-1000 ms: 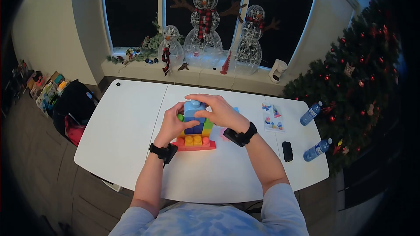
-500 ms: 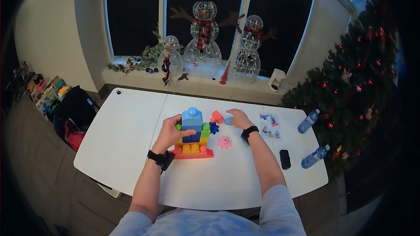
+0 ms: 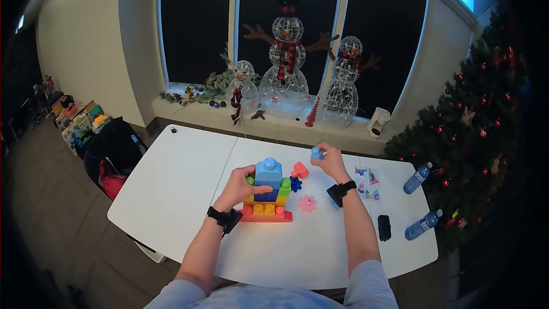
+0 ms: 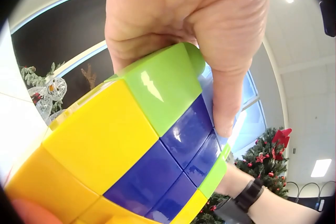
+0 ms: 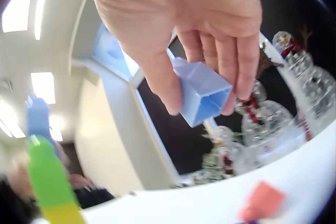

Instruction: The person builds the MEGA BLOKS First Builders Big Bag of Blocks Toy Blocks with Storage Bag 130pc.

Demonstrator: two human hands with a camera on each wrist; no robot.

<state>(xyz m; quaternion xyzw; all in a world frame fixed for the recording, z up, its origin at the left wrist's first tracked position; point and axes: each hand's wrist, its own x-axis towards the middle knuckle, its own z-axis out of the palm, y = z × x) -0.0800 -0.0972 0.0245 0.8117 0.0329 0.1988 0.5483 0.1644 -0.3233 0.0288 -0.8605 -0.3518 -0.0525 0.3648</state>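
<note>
A tower of toy building blocks (image 3: 269,173) stands on the white table (image 3: 171,194), with a red base, yellow-orange, dark blue and green blocks, and a light blue top. My left hand (image 3: 235,189) grips its upper left side, the thumb across the front and the fingers going behind. In the left wrist view that hand (image 4: 184,19) lies over the green block (image 4: 157,87). Out to the right, my right hand (image 3: 333,163) pinches a small light blue building block (image 5: 202,95) above the table, its hollow underside showing. Below it lies a coral block (image 3: 300,170).
Near the tower lie a dark blue gear (image 3: 295,183) and a pink gear (image 3: 307,203). Further right are a picture sheet (image 3: 369,186), a black case (image 3: 384,228) and two water bottles (image 3: 418,178). Wire snowmen (image 3: 286,54) stand behind; a Christmas tree (image 3: 474,131) is at the right.
My right hand has left the tower's top, reached right to the light blue block and lifted it off the table. The left hand keeps its grip on the tower.
</note>
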